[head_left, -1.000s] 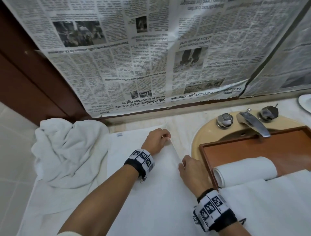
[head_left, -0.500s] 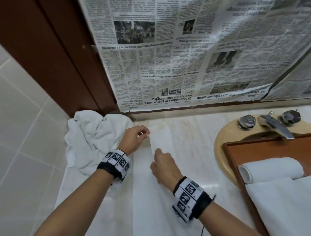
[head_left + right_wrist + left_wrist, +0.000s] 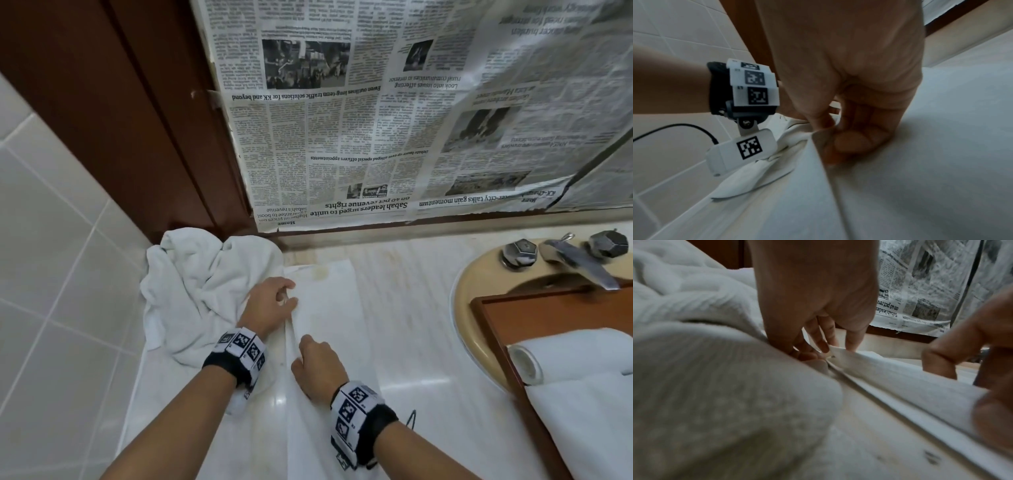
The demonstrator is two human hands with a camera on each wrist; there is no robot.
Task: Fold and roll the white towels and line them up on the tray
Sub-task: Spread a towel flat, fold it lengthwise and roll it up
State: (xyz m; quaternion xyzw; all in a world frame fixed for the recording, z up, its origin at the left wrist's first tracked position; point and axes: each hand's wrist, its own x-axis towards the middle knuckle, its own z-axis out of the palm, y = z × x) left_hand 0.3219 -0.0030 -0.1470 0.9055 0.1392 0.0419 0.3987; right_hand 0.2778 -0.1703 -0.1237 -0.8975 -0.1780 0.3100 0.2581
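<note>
Both hands pinch the same long edge of the folded white towel (image 3: pixel 329 329) lying flat on the marble counter (image 3: pixel 418 308). The left hand (image 3: pixel 270 301) holds the edge toward its far end; thumb and fingertips (image 3: pixel 824 347) pinch the doubled layers, seen clearly in the left wrist view. The right hand (image 3: pixel 317 366) is closed on that edge nearer the body, thumb under and curled fingers (image 3: pixel 857 142) over the lifted lip.

Key relation: the towel's long axis runs away from the person, from the near counter edge toward the newspaper-covered wall (image 3: pixel 394 120). The pinched edge is the towel's left side, so the whole body of the strip lies right of both grips. The hands sit in line along that axis, left ahead, right behind, close together but not touching.

The crumpled towel pile (image 3: pixel 202 291) is immediately left of the left hand, touching the wrist area. The wooden tray (image 3: pixel 496 315) is well off to the right, over the sink (image 3: pixel 476 287), with one rolled towel (image 3: pixel 575 356) already in it and more flat white cloth (image 3: pixel 589 428) draped on its near part.

Judgement: still the fold/align step, rolling not started. The next move likely lays this edge down squared, or carries it rightward across the strip; the right hand is nearer the end a roll would start from.
</note>
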